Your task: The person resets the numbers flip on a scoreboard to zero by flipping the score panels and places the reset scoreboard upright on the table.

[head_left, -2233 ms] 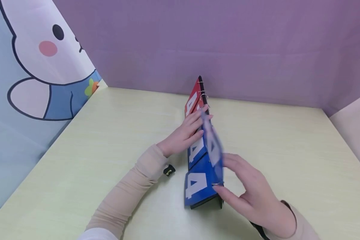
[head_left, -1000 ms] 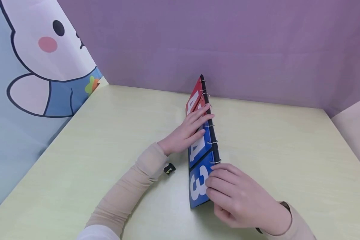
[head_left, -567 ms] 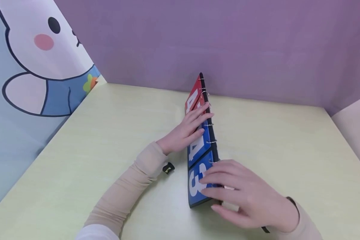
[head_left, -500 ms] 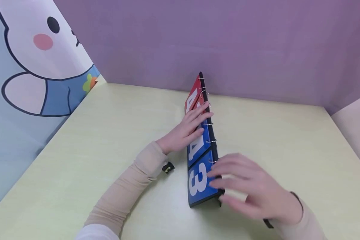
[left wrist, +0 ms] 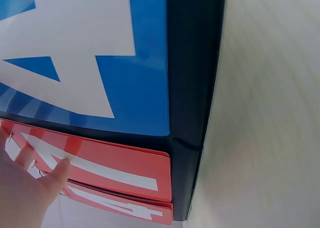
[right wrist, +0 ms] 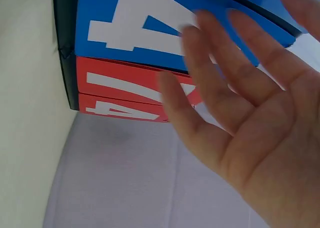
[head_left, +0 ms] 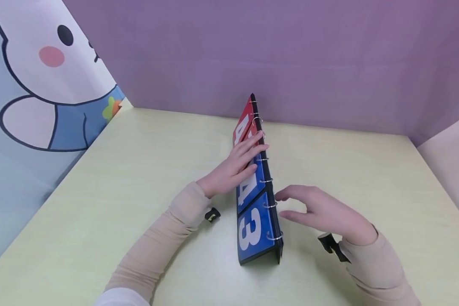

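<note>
A tabletop flip scoreboard [head_left: 265, 199] stands like a tent, running away from me in the head view. Silver rings along its black spine carry red number cards at the far end and blue ones nearer. The near blue card [head_left: 250, 229] shows a 3, and the blue card beside it [left wrist: 75, 52] a 4. My left hand [head_left: 229, 168] rests across the middle of the board, fingers extended to the spine and partly covering the cards. To the right of the spine, my right hand [head_left: 329, 212] is relaxed and holds nothing, its fingertips close to the rings.
The scoreboard stands on a pale table [head_left: 157, 153]. Behind the table hangs a purple cloth [head_left: 275, 55], and a cartoon-printed cloth [head_left: 34, 97] covers the left side. Small black pieces [head_left: 212, 215] show at both wrists.
A blue card showing 4 has been flipped over the spine, leaving a 3 at the near end. My right hand has since let go and drawn away rightward. The left hand has stayed put.
</note>
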A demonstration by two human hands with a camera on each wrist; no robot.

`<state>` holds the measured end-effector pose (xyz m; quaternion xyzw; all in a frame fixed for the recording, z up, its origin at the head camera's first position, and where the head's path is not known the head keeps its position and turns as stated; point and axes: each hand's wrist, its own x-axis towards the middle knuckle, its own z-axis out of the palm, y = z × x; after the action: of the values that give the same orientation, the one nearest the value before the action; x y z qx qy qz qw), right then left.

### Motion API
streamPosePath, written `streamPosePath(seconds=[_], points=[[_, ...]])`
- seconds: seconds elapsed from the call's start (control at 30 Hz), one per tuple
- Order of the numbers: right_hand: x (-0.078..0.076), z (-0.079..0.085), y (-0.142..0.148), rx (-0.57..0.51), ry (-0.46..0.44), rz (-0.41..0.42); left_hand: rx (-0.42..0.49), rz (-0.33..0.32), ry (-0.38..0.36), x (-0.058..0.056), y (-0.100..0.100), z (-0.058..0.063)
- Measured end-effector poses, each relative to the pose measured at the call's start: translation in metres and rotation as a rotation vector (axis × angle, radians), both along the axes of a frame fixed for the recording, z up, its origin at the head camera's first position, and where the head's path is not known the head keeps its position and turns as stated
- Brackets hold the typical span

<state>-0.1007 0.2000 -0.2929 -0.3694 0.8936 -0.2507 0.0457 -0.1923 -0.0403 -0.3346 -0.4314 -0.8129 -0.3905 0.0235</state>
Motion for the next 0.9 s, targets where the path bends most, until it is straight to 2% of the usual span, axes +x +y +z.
streamPosePath(seconds=[0.33,0.53,0.67,0.77,0.9], points=[[0.002,0.004,0.003,0.149,-0.202,0.040,0.008,-0.004,0.000,0.001,-0.001,0.001],[0.002,0.000,-0.003,0.143,-0.243,0.031,0.010,0.002,-0.008,0.002,-0.001,0.001],[0.001,-0.002,-0.003,0.129,-0.223,0.058,0.008,0.006,-0.012,0.003,-0.002,0.001],[0.000,-0.002,0.000,0.135,-0.218,0.042,0.008,0.008,-0.015,0.003,-0.002,0.001],[-0.001,0.001,0.008,0.161,-0.271,0.004,0.002,0.012,-0.018,0.003,-0.001,0.001]])
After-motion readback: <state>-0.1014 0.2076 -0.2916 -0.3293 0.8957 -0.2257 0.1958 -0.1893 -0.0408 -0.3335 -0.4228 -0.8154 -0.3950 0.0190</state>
